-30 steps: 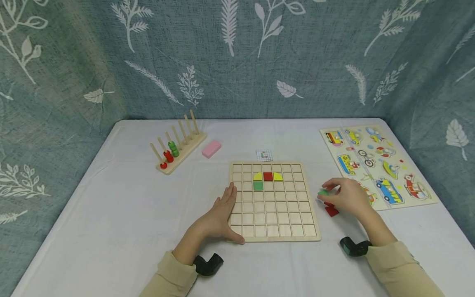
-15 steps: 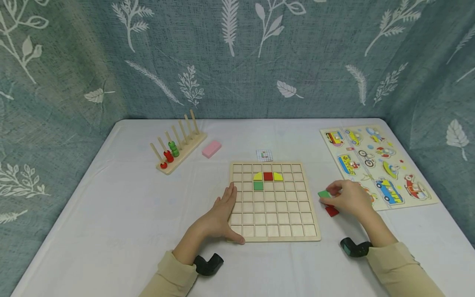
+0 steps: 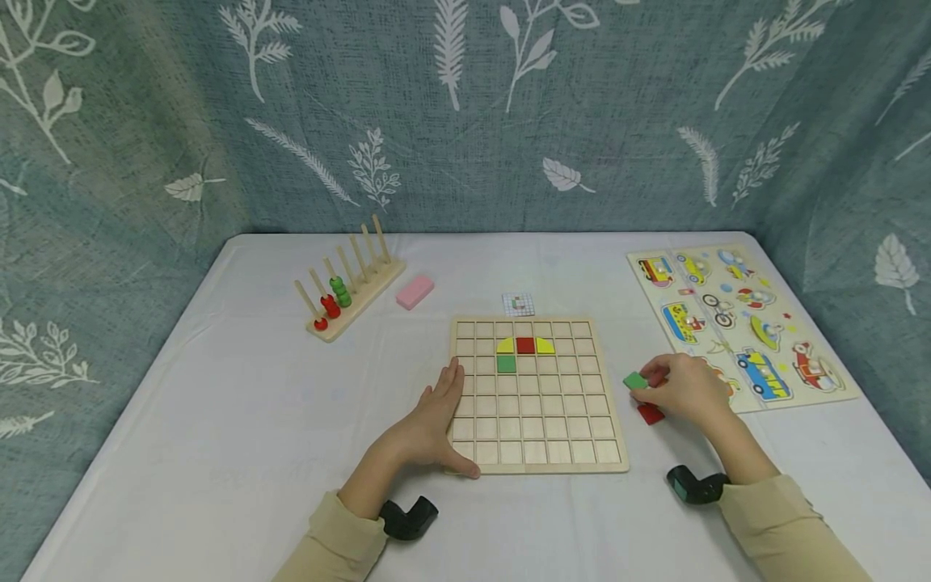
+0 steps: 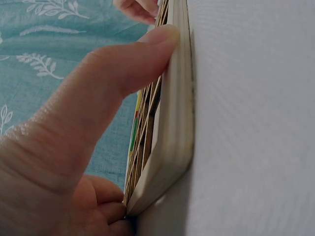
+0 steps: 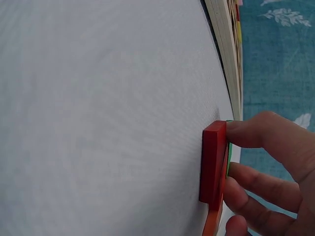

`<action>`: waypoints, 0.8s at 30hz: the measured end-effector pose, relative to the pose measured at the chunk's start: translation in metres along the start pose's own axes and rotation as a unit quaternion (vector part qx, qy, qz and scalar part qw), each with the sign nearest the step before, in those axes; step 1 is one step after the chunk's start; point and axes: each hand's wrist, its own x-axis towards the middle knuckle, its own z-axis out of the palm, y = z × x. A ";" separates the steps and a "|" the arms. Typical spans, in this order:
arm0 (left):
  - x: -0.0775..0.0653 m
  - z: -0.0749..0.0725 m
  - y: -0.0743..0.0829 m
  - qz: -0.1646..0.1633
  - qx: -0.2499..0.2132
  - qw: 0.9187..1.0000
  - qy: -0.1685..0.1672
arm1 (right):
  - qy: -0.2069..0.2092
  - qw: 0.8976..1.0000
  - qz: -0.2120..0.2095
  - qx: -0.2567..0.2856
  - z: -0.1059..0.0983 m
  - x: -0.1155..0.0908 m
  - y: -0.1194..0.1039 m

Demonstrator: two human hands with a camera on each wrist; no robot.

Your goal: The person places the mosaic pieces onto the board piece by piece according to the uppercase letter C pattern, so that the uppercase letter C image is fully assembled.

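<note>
A square wooden grid board (image 3: 534, 429) lies in the middle of the table in the head view. Near its far side sit a red square (image 3: 525, 346), two yellow rounded pieces (image 3: 505, 347) and a green square (image 3: 506, 364). My left hand (image 3: 425, 424) rests along the board's left side, fingers extended, thumb on the near edge. Right of the board, my right hand (image 3: 687, 386) pinches a red tile (image 3: 659, 377) between thumb and fingers. A loose green tile (image 3: 635, 381) lies by its fingertips, another red tile (image 3: 650, 415) just below. In the right wrist view, a red tile (image 5: 211, 162) overlaps an orange-red piece (image 5: 212, 221).
A picture puzzle board (image 3: 745, 327) lies at the right, partly behind my right hand. Beyond the grid board is a small pattern card (image 3: 518, 305). A pink block (image 3: 414, 292) and a peg stand (image 3: 364, 295) with red and green beads are at the back left.
The green tile, earlier between my right fingers, now lies just outside the fingertips. A red tile now shows between thumb and fingers. My left hand and the board have not moved.
</note>
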 end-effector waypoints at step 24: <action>-0.001 -0.002 0.001 0.000 -0.005 1.000 -0.003 | 0.017 0.994 -0.076 0.073 0.000 0.001 -0.012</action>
